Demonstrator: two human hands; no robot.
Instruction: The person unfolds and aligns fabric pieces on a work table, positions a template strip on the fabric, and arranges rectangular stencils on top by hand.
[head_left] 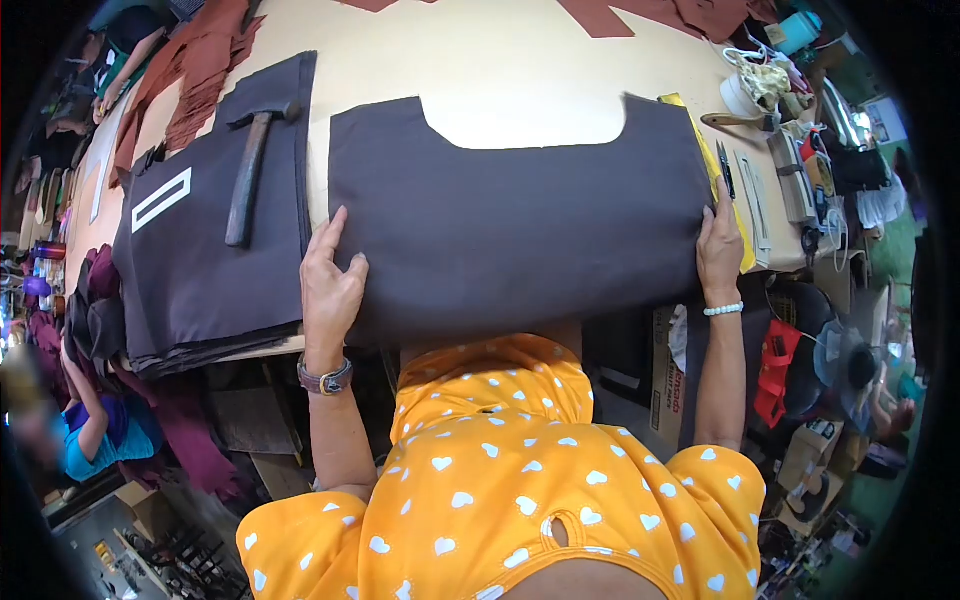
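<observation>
A dark brown cloth panel (pixel 520 220) with a wide cut-out in its far edge lies spread before me, its near edge reaching the table's front. At its left edge, my left hand (pixel 333 280) grips the cloth, thumb and fingers apart along the side. My right hand (pixel 720 250) holds the opposite edge, fingers pointing away from me and partly hidden by the cloth. Left of the panel is a stack of similar dark cloth pieces (pixel 210 290). A hammer (pixel 250 180) and a white rectangular frame (pixel 162 201) rest on that stack.
Along the right side are a yellow strip (pixel 745 235), a pen (pixel 725 170), a brush (pixel 740 121) and a white container (pixel 740 97). Rust-coloured cloth pieces (pixel 195 80) lie at the far left of the table (pixel 500 60). Another person's arm (pixel 88 400) shows at left.
</observation>
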